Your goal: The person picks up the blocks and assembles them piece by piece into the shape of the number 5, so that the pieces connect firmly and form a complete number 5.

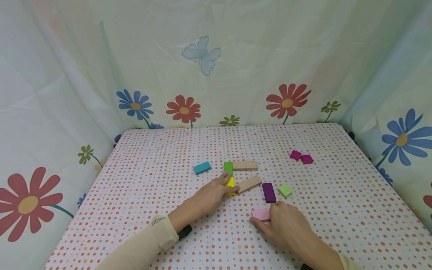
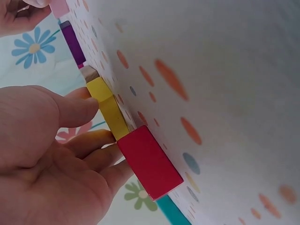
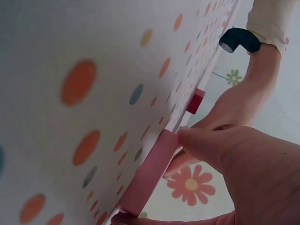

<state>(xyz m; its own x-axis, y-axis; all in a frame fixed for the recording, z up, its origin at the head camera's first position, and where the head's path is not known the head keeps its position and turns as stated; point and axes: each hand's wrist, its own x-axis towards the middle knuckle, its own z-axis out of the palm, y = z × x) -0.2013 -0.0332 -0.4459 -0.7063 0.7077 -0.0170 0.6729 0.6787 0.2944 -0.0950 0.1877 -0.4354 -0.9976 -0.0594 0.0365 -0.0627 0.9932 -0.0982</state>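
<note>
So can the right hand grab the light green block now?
Probably not just yet: the right hand is holding the pink block, though the way to the light green block looks free.

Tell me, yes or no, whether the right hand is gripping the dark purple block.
No, the right hand pinches the pink block, while the dark purple block lies just beyond that hand.

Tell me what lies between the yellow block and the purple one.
The head view shows a slanting wooden block between the yellow block and the purple block; part of the left hand reaches in too.
</note>
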